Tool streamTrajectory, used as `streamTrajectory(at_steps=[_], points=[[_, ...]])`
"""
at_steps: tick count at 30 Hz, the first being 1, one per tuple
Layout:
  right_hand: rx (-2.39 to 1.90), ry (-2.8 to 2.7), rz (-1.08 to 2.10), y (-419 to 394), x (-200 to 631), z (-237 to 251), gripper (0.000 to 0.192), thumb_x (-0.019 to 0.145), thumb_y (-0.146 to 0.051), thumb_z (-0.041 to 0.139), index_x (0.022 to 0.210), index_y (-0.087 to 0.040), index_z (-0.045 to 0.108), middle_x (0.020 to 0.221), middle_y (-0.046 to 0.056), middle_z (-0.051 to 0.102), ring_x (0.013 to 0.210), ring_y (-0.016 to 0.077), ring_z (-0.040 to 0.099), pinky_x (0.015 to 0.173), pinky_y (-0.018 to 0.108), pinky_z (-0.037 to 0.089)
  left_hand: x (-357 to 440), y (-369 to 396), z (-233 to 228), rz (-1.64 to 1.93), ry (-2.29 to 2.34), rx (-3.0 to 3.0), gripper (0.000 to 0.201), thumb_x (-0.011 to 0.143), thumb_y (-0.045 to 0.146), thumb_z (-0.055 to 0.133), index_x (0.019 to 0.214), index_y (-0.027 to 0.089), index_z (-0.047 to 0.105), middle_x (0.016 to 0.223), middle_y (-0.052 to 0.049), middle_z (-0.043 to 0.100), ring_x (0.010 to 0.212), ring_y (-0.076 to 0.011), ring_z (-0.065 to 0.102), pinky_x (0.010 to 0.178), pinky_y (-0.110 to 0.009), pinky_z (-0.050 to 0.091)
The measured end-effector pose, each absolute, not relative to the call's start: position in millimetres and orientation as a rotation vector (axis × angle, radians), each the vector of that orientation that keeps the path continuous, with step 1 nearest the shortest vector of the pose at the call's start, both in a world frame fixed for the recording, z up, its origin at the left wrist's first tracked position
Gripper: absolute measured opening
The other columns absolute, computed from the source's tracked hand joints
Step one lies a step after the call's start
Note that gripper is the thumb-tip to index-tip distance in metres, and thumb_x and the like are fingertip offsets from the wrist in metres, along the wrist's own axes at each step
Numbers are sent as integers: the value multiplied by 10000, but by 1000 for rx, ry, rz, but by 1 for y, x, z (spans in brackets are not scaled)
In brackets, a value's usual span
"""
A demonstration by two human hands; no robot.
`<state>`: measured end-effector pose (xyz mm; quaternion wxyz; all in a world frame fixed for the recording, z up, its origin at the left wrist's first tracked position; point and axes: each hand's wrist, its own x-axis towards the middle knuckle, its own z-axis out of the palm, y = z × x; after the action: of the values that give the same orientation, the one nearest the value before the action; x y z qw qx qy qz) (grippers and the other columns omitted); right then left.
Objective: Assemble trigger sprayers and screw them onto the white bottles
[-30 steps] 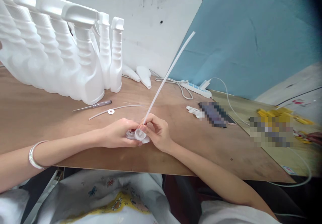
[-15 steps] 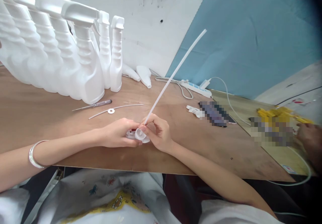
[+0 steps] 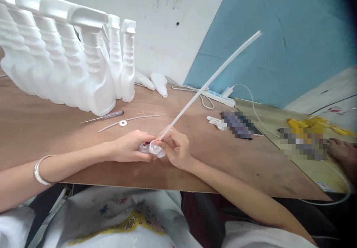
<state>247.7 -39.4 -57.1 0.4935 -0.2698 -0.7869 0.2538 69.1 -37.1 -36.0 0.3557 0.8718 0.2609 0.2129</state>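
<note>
Near the front of the table, my left hand (image 3: 134, 147) is closed around a white plastic spray head (image 3: 154, 150), its round collar facing up. Beside it, my right hand (image 3: 176, 146) pinches the lower end of a long white dip tube (image 3: 206, 85) at the collar. The tube slants up and to the right; whether its tip sits inside the collar is hidden by fingers. Beyond my left hand lie a white washer (image 3: 123, 123), a thin loose tube (image 3: 131, 121) and a screwdriver (image 3: 103, 117).
White spray bottles (image 3: 93, 77) stand in a row at the back left. A power strip (image 3: 219, 97) with cables lies by the wall. Blurred phone-like objects (image 3: 238, 125) are to the right. A co-worker's hand (image 3: 341, 153) is at the far right near yellow material (image 3: 309, 124).
The dip tube has tilted further to the right, its free end now lower relative to its length. Both my hands keep their hold at nearly the same place.
</note>
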Motion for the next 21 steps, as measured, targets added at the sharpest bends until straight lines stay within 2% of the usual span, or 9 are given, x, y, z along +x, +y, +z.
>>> streamTrajectory(at_steps=[5, 10, 16, 21], points=[[-674, -1911, 611, -37, 249, -55, 157, 773, -313, 578, 678, -194, 538, 666, 7, 568, 636, 117, 514, 606, 255, 432, 69, -36, -36, 515, 714, 2235, 151, 746, 242, 515, 816, 118, 564, 646, 37, 486, 561, -66, 406, 522, -147, 317], [-644, -1964, 606, -40, 247, -50, 198, 785, -338, 553, 655, -194, 513, 634, -2, 547, 615, 109, 496, 590, 241, 418, 69, -37, -34, 521, 664, 2254, 213, 757, 315, 542, 811, 111, 569, 695, 16, 544, 608, -86, 459, 565, -158, 346], [-610, -1972, 614, -37, 246, -52, 185, 792, -308, 544, 659, -194, 485, 627, -11, 507, 586, 98, 471, 570, 235, 403, 69, -38, -35, 524, 638, 2241, 234, 770, 332, 548, 827, 106, 567, 712, 12, 554, 623, -90, 467, 581, -160, 351], [-584, -2024, 604, -33, 247, -52, 239, 792, -377, 533, 645, -196, 483, 619, -10, 498, 578, 103, 459, 560, 239, 396, 69, -37, -36, 529, 636, 2241, 251, 769, 336, 544, 845, 99, 570, 738, -3, 573, 641, -102, 477, 592, -170, 354]])
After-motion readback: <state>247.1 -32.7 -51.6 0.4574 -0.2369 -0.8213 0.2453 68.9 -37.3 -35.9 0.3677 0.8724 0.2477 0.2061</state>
